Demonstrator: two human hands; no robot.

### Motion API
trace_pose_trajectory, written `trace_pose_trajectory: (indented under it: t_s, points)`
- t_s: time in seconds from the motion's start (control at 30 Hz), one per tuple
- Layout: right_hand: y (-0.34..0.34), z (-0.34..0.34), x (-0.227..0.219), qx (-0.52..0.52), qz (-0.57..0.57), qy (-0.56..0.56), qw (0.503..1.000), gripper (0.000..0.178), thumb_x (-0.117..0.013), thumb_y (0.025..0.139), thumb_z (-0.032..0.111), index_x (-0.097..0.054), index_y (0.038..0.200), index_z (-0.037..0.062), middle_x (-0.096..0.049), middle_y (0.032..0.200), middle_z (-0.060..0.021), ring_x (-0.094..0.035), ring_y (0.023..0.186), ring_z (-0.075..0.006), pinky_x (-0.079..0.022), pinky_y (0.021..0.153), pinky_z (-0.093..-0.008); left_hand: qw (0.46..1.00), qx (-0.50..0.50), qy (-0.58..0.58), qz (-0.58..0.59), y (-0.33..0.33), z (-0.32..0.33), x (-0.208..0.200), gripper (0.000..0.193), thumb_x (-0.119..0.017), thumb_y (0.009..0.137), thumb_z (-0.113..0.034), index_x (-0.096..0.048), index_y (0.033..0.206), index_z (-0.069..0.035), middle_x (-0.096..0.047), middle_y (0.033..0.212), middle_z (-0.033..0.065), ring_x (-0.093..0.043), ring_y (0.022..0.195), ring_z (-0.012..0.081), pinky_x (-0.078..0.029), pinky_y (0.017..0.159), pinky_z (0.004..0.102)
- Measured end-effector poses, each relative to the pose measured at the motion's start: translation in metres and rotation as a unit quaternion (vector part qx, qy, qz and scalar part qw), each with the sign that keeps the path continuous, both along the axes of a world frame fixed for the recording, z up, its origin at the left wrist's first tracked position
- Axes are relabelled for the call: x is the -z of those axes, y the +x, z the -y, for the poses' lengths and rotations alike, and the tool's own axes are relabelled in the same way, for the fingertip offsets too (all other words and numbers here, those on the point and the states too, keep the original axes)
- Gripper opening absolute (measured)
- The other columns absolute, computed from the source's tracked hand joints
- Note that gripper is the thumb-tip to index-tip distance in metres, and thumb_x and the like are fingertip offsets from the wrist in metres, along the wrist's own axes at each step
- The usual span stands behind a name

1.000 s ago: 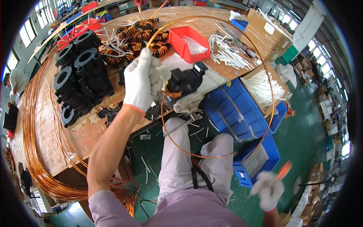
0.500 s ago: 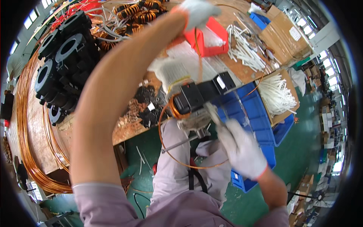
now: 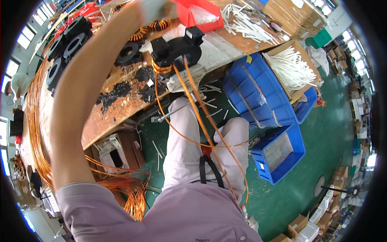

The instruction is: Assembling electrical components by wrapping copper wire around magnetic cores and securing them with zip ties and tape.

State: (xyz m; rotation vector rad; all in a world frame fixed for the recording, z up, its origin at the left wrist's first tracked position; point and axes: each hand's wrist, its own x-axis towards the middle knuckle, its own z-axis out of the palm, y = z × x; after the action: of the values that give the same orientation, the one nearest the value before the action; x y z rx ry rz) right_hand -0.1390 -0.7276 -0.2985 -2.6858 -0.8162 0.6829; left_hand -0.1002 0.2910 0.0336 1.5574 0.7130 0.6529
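My left hand, in a pale glove, is smeared by motion at the top edge, so its fingers cannot be read. It is nearest the red bin and the bench top. Below it, a black ring-shaped core with square blocks stands at the bench edge. Several turns of copper wire wrap its left side. Two wire strands run from the ring's opening down past my lap, and a thinner loop crosses my knees. Beside my shirt, a small whitish patch may be my right glove; its fingers are hidden.
A red bin and white tubes lie on the bench. More tubes fill a carton by blue crates. Black rings and a long copper bundle lie left. A metal rod juts out below the core.
My left hand has swept left. My right hand has left its place beside the core, toward the lower edge or out of sight. Two strands now run down from the ring; the view has shifted.
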Motion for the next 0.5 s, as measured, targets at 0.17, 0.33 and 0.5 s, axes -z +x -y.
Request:
trace_pose_trajectory:
  t_s: [0.17,0.33,0.5]
  points:
    - [0.046,0.085,0.001,-0.004,-0.221,-0.430,0.875,0.071,-0.043,0.106,0.066,-0.071,0.134,0.0070,-0.074,0.115,-0.0327,-0.070,0.111,-0.0559,-0.055,0.097,-0.0645,0.980,0.085,0.164,0.070,-0.130,0.038,0.085,0.057,-0.079,0.099,-0.035,-0.062,0.140,0.001,-0.068,0.127,0.0091,-0.063,0.103,0.0157,-0.053,0.097,0.0322]
    - [0.223,-0.066,-0.012,0.080,0.049,-0.140,0.986,0.037,-0.068,0.101,0.037,-0.070,0.104,-0.0001,-0.069,0.076,-0.0171,-0.067,0.056,-0.0340,-0.056,0.057,-0.0481,0.976,-0.033,0.147,0.158,-0.101,0.163,0.128,0.073,-0.088,0.091,-0.036,-0.058,0.143,0.006,-0.074,0.123,0.0195,-0.070,0.115,0.0214,-0.054,0.105,0.0374]
    - [0.231,-0.483,-0.138,-0.026,0.096,0.217,0.971,0.026,-0.069,0.107,0.023,-0.065,0.106,-0.0021,-0.062,0.077,-0.0071,-0.057,0.070,-0.0129,-0.051,0.065,-0.0347,0.959,-0.097,0.146,0.222,-0.095,0.163,0.168,0.071,-0.091,0.087,-0.028,-0.062,0.144,0.002,-0.070,0.138,0.0261,-0.060,0.142,0.0303,-0.046,0.117,0.0390]
